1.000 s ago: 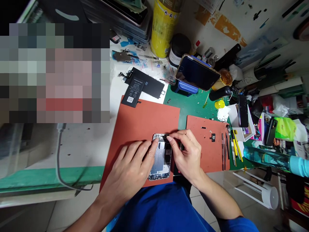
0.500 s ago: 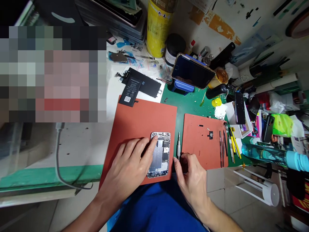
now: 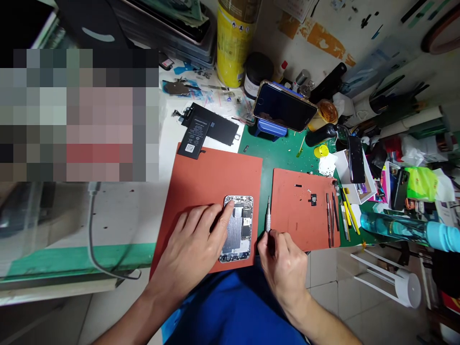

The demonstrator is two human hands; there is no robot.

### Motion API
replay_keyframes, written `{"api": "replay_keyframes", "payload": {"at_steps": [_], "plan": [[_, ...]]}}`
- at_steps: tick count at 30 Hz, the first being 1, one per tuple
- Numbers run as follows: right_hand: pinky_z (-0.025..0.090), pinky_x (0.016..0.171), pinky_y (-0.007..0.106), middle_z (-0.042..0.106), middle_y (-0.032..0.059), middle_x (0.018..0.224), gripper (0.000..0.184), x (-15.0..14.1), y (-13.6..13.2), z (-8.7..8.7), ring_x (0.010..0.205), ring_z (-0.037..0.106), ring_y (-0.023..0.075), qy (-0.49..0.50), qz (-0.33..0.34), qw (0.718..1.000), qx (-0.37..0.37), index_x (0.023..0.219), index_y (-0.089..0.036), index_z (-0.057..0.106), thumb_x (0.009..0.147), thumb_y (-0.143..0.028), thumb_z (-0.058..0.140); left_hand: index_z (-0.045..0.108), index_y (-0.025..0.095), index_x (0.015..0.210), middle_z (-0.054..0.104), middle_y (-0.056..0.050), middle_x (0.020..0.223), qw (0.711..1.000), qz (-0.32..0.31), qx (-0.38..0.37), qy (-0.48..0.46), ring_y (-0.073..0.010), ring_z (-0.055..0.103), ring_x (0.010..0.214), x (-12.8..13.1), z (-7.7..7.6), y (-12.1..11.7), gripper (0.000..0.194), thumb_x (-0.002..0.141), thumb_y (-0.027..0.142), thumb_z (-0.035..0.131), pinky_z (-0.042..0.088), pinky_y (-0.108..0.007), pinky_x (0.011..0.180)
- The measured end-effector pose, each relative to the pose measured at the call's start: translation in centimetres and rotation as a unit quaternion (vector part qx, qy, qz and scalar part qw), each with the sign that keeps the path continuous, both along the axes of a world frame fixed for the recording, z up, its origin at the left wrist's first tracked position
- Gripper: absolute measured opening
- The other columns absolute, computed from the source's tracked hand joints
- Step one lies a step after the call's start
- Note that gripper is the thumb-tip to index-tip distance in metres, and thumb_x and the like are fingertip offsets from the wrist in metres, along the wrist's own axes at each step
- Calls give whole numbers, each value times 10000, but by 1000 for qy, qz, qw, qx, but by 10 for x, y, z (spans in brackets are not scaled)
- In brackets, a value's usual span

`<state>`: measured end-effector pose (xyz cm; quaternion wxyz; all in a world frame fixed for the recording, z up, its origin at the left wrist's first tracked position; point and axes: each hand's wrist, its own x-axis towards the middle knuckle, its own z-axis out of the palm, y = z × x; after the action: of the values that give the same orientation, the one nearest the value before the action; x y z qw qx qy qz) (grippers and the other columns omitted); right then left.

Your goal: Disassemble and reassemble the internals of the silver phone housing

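Observation:
An opened smartphone [image 3: 233, 235], its inner boards exposed, lies on the larger red-brown mat [image 3: 215, 167]. My left hand [image 3: 196, 235] rests palm down over the phone's left edge, index fingertip touching its top end and the other fingers stretched out. The left thumb is hidden. Just right of that mat, my right hand [image 3: 282, 256] is closed around the lower end of a silver screwdriver [image 3: 268, 218], whose tip points away from me. A black phone battery [image 3: 194, 138] overlaps the mat's far left corner.
A smaller red mat [image 3: 287, 211] at right carries small parts, tweezers and yellow-handled tools [image 3: 351, 213]. Beyond stand a phone on a blue stand [image 3: 272, 128] and a yellow can [image 3: 235, 52]. A blue water bottle [image 3: 393, 230] lies at the far right.
My right thumb and fingers have closed on the screwdriver's lower end, and it has shifted slightly. My left hand stays in place on the phone.

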<state>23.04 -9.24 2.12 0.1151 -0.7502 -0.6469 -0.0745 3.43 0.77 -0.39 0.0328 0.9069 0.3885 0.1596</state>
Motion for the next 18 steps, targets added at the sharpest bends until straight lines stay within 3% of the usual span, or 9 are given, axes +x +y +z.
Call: {"api": "replay_keyframes", "payload": {"at_steps": [5,8,11,15,18], "plan": [[439,459,285,655,-14,645,145,3,-1,9,477,614,141,37,1,999,12,987,-147,692,1072,-202,588,580,147,1553,736,-162,1196,999,1,-28,-20,-333,686,1076,-1,-1,-1,526,1029,116,559,530,-474,882],[507,526,244,699,-11,709,105,11,0,24,520,634,111,146,-10,989,20,995,-167,698,1061,-207,628,572,120,1544,738,-165,1201,999,-6,-18,-29,-338,685,1081,-2,1,-1,530,1015,96,587,527,-477,894],[535,577,237,702,-15,783,63,19,4,42,610,642,107,269,-37,962,38,963,-212,716,1024,-209,699,584,117,1499,746,-155,1206,997,-10,-9,-70,-319,692,1078,-5,3,-2,496,1006,76,619,538,-467,919],[509,574,260,684,-23,810,71,25,16,59,662,601,119,333,-42,937,94,986,-258,764,973,-193,788,654,182,1332,750,-96,1163,979,9,-59,-193,-236,715,1059,-11,4,-2,351,1013,42,613,565,-406,985],[539,619,280,651,-21,815,61,25,30,59,702,595,130,328,-36,936,122,982,-267,769,968,-221,807,669,217,1080,747,-33,1053,957,39,-115,-265,-175,729,971,-14,5,0,143,1041,94,608,581,-340,948]]}}
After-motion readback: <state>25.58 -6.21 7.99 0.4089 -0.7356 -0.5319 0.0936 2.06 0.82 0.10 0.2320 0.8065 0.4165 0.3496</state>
